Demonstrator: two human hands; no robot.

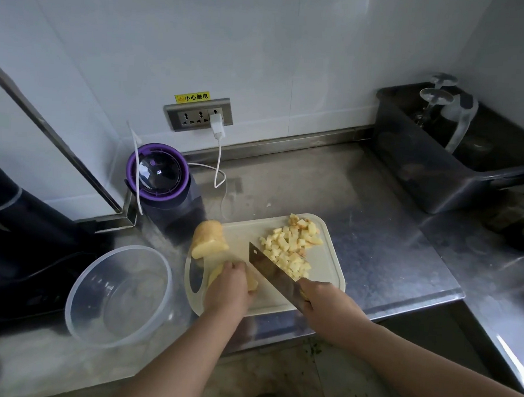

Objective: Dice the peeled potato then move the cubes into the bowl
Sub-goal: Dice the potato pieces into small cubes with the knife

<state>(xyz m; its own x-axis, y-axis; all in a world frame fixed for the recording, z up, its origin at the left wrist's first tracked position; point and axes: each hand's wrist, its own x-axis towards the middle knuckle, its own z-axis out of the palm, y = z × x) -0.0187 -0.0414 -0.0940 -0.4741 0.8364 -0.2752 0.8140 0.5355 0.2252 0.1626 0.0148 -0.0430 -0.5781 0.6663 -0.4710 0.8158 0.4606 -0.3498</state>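
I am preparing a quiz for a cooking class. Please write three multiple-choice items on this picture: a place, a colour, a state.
1. Where do the potato cubes lie?
A) on the steel counter
B) on the cutting board, right of the knife
C) in the dark bin

2. What colour is the rim of the appliance behind the board?
A) purple
B) red
C) green

3. How is the clear bowl?
A) upside down
B) full of cubes
C) upright, no cubes in it

1 B: the pile sits on the board beside the blade.
2 A: a purple ring circles its dome.
3 C: its mouth faces up, inside bare.
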